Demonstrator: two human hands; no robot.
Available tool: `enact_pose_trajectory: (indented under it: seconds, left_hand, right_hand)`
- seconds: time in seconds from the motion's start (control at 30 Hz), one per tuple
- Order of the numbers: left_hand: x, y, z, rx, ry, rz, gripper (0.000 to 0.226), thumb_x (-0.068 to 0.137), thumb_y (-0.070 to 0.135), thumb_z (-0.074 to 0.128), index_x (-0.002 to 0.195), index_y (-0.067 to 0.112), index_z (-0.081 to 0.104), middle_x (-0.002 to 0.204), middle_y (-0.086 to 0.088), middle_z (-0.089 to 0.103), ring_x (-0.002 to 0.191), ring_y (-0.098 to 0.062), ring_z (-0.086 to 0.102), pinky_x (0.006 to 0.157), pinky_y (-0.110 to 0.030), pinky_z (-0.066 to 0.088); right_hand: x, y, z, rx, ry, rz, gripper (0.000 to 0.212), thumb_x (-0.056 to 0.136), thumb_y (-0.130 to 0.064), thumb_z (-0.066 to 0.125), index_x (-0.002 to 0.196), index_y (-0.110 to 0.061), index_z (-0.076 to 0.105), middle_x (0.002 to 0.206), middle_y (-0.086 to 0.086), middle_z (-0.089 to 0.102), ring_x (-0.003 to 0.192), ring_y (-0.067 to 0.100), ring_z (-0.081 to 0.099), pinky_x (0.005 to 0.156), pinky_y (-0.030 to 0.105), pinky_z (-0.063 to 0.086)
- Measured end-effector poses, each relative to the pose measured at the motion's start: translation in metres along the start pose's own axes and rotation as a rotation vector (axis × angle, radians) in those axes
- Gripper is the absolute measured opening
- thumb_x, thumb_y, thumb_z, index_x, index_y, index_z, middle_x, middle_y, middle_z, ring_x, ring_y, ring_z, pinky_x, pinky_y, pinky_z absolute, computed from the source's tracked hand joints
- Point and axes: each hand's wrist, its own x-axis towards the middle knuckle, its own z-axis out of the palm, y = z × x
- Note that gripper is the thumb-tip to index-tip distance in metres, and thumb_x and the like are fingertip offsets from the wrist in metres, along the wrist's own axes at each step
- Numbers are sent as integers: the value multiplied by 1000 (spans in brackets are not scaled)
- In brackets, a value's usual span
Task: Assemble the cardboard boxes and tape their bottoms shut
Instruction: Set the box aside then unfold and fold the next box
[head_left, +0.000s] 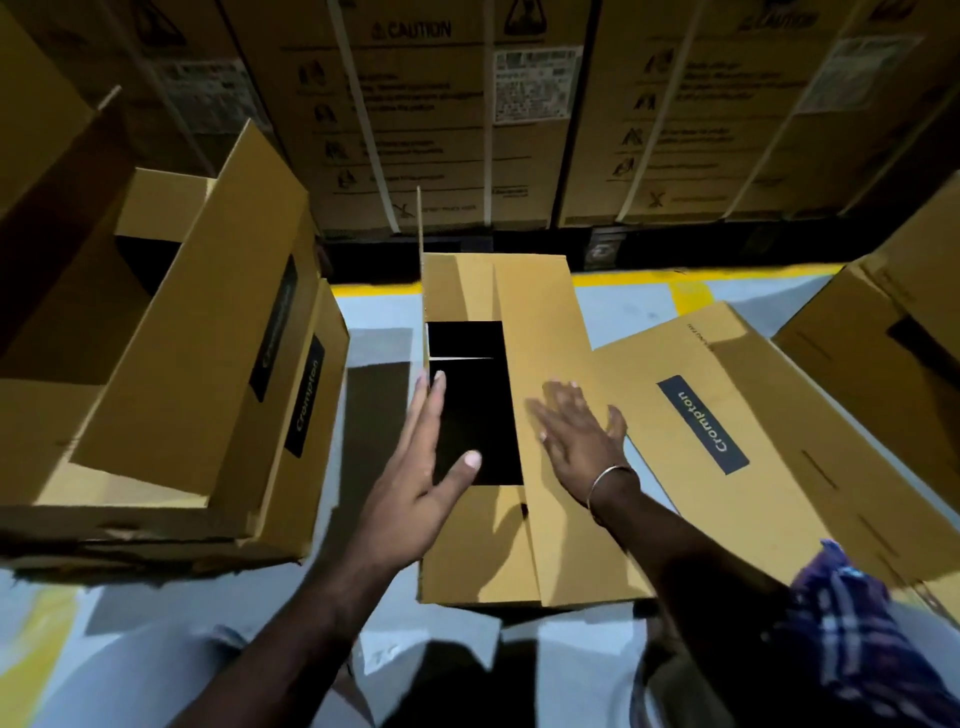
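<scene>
Neither hand grips: in the head view the left hand (415, 483) is flat with fingers straight beside the dark gap, the right hand (576, 436) spread on the box (540, 525) flap. The box stands just ahead, long axis running away; the right hand looks nearer that flap

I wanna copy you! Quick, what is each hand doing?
Left hand: open, fingers straight, over the box opening, holding nothing.
Right hand: open, fingers spread over the flap, holding nothing.
</scene>
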Motion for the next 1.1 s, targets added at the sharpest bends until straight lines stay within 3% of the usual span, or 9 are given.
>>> enact_pose_trajectory:
  seconds: [0.1,0.2,0.33,0.4,0.47,0.57,0.73,0.97,1.1]
  left_hand:
    - [4,-3,13,12,21,4,77,106,44,44,164,43,-7,167,34,-14,153,12,-3,121,-32,11]
    - [4,-10,17,146,26,13,85,108,11,49,165,33,-9,168,28,-22,152,13,-10,118,-23,11]
    - [6,0,24,271,-30,-32,105,94,-11,50,165,33,-13,163,28,-33,161,-14,-7,102,-38,56]
    - [9,-1,35,330,-69,-51,111,88,-14,49,164,34,-15,162,27,-36,160,-19,-14,100,-46,57]
    - [13,-7,56,418,-115,-67,108,90,-6,51,163,32,-19,162,22,-40,157,-21,-25,124,-55,29]
    - [14,-23,91,552,-176,-55,87,106,26,43,162,28,-24,164,13,-40,155,-21,-30,130,-53,1]
    - [10,-70,101,711,-223,4,66,111,49,17,165,27,-13,170,14,-23,158,-11,-21,129,-51,3]
    - [20,-78,75,714,-117,-242,95,92,89,25,162,41,-18,166,20,-33,155,-16,-29,119,-70,-7]
    - [20,-77,67,650,-130,-269,88,91,89,29,161,52,-10,164,28,-32,155,-13,-29,116,-78,14]
  right_hand:
    - [3,-2,4,134,92,142,68,104,-42,48,162,-35,15,170,-16,-12,156,6,-12,121,64,10]
    - [7,-11,3,265,110,169,76,100,-46,58,163,-29,19,171,-15,-8,157,8,0,118,60,20]
    - [13,-17,2,305,91,219,75,98,-48,61,161,-26,25,172,-9,6,157,11,11,117,54,25]
    - [14,-16,2,302,89,198,70,99,-48,60,159,-27,31,171,-9,12,157,9,8,117,54,24]
    - [14,-13,4,289,84,179,65,100,-47,59,157,-28,36,170,-8,17,157,8,7,118,55,24]
    - [15,-10,5,386,126,173,63,99,-40,64,155,-26,40,169,-7,23,156,10,13,120,53,27]
    - [17,-5,6,485,202,208,72,96,-29,71,157,-16,36,171,-1,16,156,18,18,121,37,30]
    - [17,-12,3,219,66,263,87,98,-65,47,164,-22,8,172,-6,-11,157,12,-12,114,49,36]
    - [14,-16,4,84,12,253,79,100,-68,33,163,-33,1,169,-9,-20,155,13,-21,105,52,43]
